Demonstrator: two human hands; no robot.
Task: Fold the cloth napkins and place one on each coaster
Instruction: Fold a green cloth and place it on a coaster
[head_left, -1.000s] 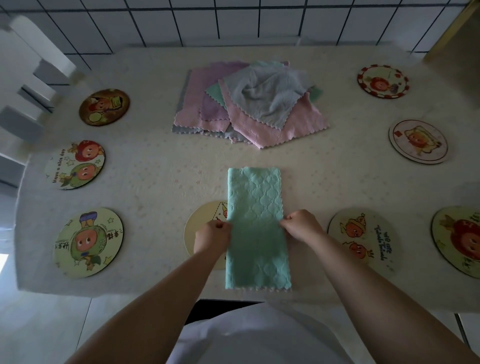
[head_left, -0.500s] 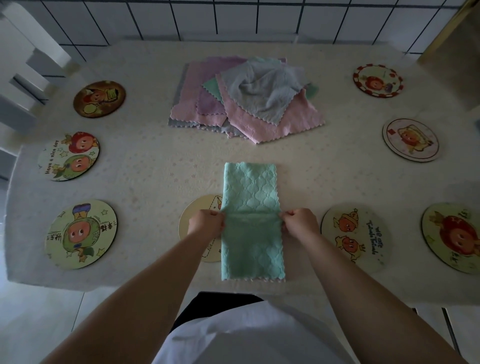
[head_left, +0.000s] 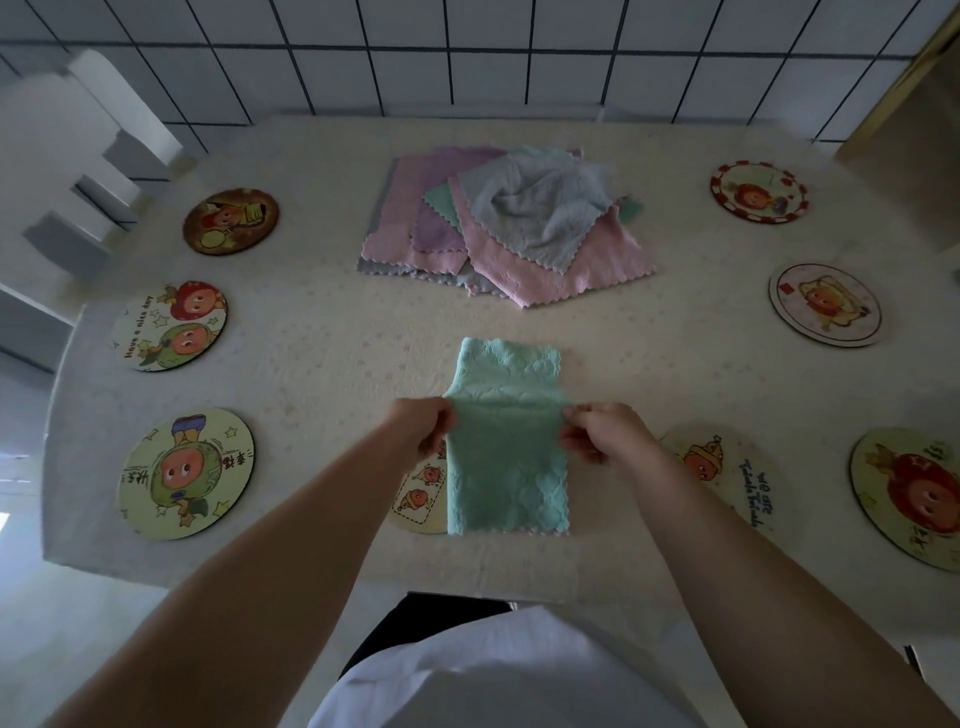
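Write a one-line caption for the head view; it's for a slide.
Both hands, left hand and right hand, pinch a half-folded green napkin over a coaster.

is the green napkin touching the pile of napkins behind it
Apart. The head view shows a bare strip of tablecloth between the green napkin and the pile of napkins.

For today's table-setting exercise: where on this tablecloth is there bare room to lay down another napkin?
Bare cloth lies between the napkin pile and the green napkin, and between that napkin and the three left coasters. The near edge is crowded: both hands, left hand and right hand, pinch the napkin over a half-covered coaster.
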